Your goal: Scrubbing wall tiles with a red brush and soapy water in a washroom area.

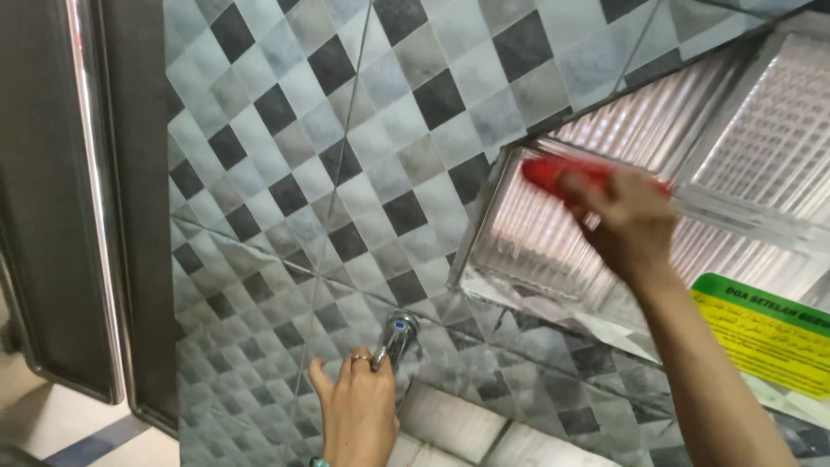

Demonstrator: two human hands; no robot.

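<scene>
Fingers of left hand (359,411) curl round chrome tap (395,335) — right hand (627,227) grips red brush (566,175) at glass-block edge (519,233).

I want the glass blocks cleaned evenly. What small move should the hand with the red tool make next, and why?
Probably sweep the red tool sideways along the glass block. The right hand holds it at the block's upper edge, so most of the ribbed face lies unswept below.
</scene>
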